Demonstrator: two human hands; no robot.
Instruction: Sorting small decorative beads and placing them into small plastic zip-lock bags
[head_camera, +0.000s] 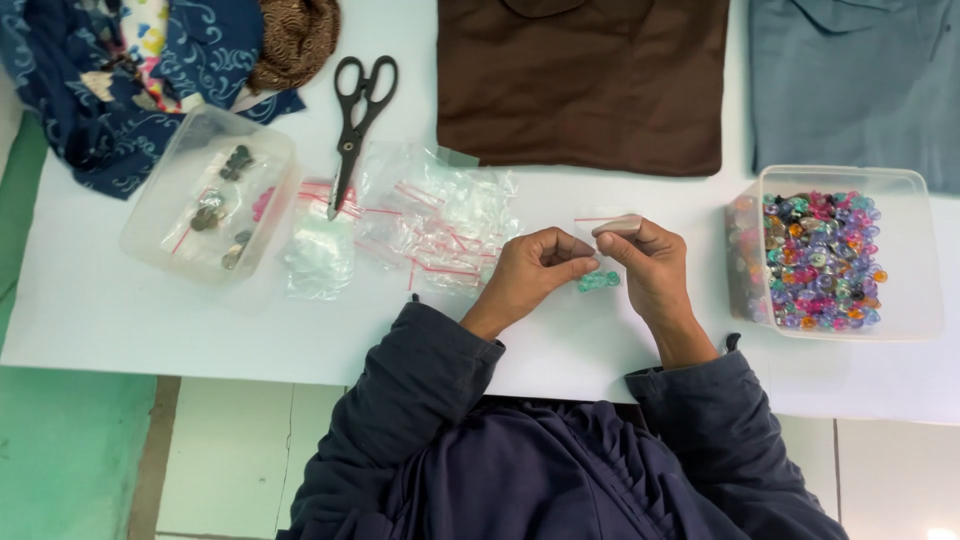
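with the left hand (535, 268) and right hand (648, 262) pinching a small clear bag (603, 226) in closed fingers, the teal beads (599, 281) at 6 o'clock beneath could spill onto the worktop (150, 320) if either grip slackens.

White table (120, 330) — surface contents

Black scissors (358, 112), heap of small clear zip bags (435, 225), two clear plastic tubs (205, 195) — one holding coloured beads (818, 260) — brown folded cloth (583, 80), grey cloth (855, 85), blue patterned fabric (120, 70).

Surface (120, 330): tub w/ beads (905, 250) far right, tub w/ bags (160, 200) left, scissors (355, 120) behind bag pile (440, 225), center. Hands meet btw pile & bead tub.
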